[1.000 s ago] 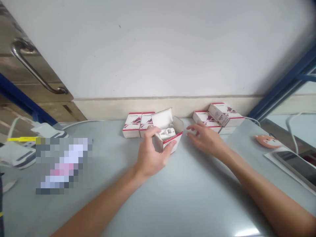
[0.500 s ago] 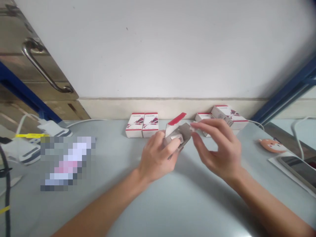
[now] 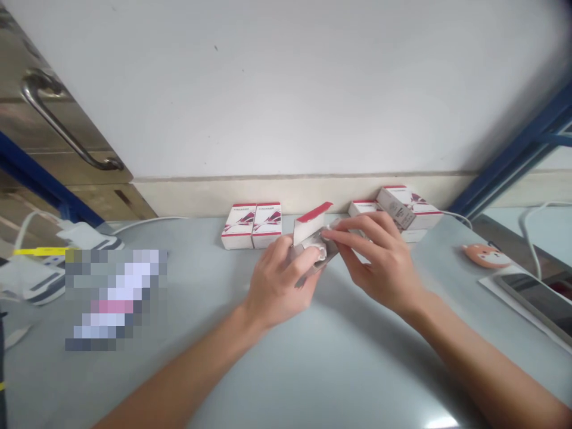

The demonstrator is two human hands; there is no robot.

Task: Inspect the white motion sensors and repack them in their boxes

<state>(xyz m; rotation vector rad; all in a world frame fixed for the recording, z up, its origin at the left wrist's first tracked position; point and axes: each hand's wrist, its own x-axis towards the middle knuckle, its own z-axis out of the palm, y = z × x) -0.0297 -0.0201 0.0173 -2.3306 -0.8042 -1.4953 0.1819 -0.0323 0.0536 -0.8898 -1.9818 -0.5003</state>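
Note:
My left hand [image 3: 280,283] grips a small white carton [image 3: 308,229] with a raised red-edged lid flap. The carton is tilted, with its open end showing. The left index finger lies over the opening, on something white [image 3: 320,250] inside that I cannot make out. My right hand [image 3: 379,256] is at the carton's right side, its fingers pinched together at the opening. A small whitish bit shows at those fingertips, too blurred to name.
Two similar cartons [image 3: 252,226] stand side by side behind my left hand. More cartons [image 3: 413,208] are stacked behind my right hand. An orange animal-face item [image 3: 487,256] and a phone [image 3: 534,304] lie at right. White power strips [image 3: 89,235] and a pixelated area occupy the left.
My right hand has moved left and its fingers have closed together at the carton's opening. My left hand keeps hold of the carton. The whole view has shifted slightly.

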